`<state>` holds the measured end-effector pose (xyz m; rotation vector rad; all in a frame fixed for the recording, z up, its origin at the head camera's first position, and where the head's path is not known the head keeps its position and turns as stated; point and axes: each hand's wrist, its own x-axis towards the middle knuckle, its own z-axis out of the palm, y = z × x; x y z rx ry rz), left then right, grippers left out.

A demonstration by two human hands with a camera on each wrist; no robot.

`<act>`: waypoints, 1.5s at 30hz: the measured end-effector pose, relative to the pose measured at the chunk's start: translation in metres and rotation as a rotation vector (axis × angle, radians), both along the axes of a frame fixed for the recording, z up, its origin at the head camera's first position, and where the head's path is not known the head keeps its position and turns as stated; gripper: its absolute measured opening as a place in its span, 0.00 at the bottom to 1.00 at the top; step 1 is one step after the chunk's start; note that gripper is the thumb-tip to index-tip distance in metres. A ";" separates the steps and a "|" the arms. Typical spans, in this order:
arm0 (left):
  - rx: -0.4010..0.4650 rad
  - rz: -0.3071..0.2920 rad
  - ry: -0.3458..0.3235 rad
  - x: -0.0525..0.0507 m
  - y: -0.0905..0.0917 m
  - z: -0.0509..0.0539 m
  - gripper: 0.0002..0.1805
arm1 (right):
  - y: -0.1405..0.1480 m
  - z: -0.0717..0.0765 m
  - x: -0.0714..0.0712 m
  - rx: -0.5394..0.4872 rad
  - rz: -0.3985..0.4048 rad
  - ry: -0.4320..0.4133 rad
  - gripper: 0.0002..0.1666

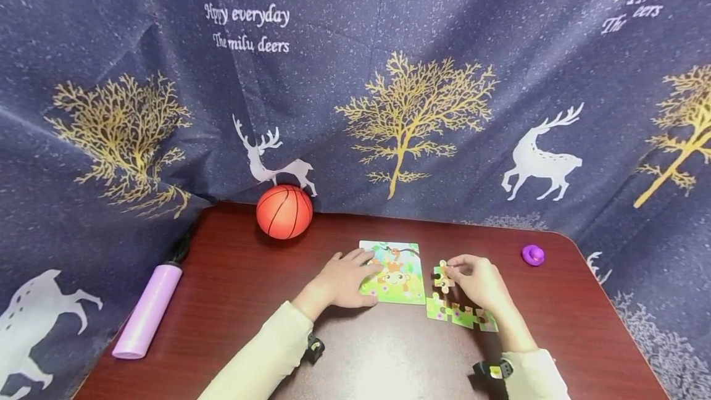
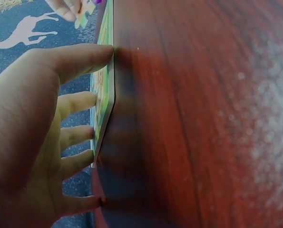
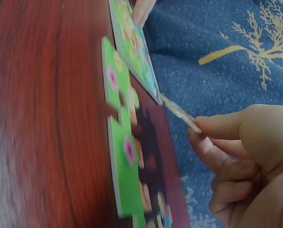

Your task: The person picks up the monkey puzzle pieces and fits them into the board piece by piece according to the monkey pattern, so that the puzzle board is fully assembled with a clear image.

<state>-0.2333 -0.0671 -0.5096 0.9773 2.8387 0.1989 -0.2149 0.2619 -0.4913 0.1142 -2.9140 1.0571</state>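
A picture board with a monkey hanging from a branch lies flat on the table. My left hand rests on its left part, fingers spread; in the left wrist view the thumb touches the board's near edge. Right of the board, my right hand pinches a puzzle piece between thumb and fingers. In the right wrist view that puzzle piece is held tilted above the table. Below it lies a row of green puzzle pieces with pink flowers, partly under the right wrist.
An orange basketball sits at the table's back left. A pink cylinder with a black end lies along the left edge. Toward the back right is a small purple toy. A dark blue patterned cloth hangs behind the table.
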 end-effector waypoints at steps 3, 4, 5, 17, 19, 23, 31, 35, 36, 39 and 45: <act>0.003 0.001 0.001 0.000 -0.001 0.000 0.40 | -0.009 -0.002 -0.003 -0.059 0.000 0.000 0.09; 0.003 0.001 0.001 0.000 -0.001 0.000 0.40 | -0.013 -0.003 -0.004 -0.078 0.002 -0.001 0.09; 0.004 0.001 0.002 0.000 -0.001 0.000 0.40 | -0.017 -0.003 -0.005 -0.098 0.004 -0.004 0.09; 0.009 -0.001 0.006 0.000 0.000 -0.002 0.40 | -0.065 -0.009 -0.012 -0.228 0.060 -0.104 0.09; 0.007 -0.001 0.009 0.000 0.000 -0.002 0.40 | -0.070 -0.010 -0.014 -0.230 0.068 -0.110 0.08; 0.004 0.003 0.014 0.000 0.001 -0.002 0.40 | -0.080 -0.014 -0.019 -0.255 0.072 -0.120 0.08; 0.013 0.001 0.022 0.001 0.002 -0.002 0.40 | -0.093 -0.021 -0.026 -0.145 0.037 -0.095 0.07; 0.013 0.002 0.019 0.001 0.001 -0.002 0.41 | -0.098 -0.019 -0.026 -0.081 0.023 -0.080 0.07; 0.012 0.003 0.016 0.000 0.001 -0.003 0.41 | -0.099 -0.020 -0.026 -0.081 0.016 -0.087 0.07; 0.003 0.007 0.003 0.000 0.001 -0.003 0.43 | -0.101 -0.020 -0.027 -0.072 0.005 -0.107 0.08; -0.014 0.012 0.000 0.000 0.002 -0.003 0.43 | -0.104 -0.019 -0.027 -0.007 -0.030 -0.119 0.09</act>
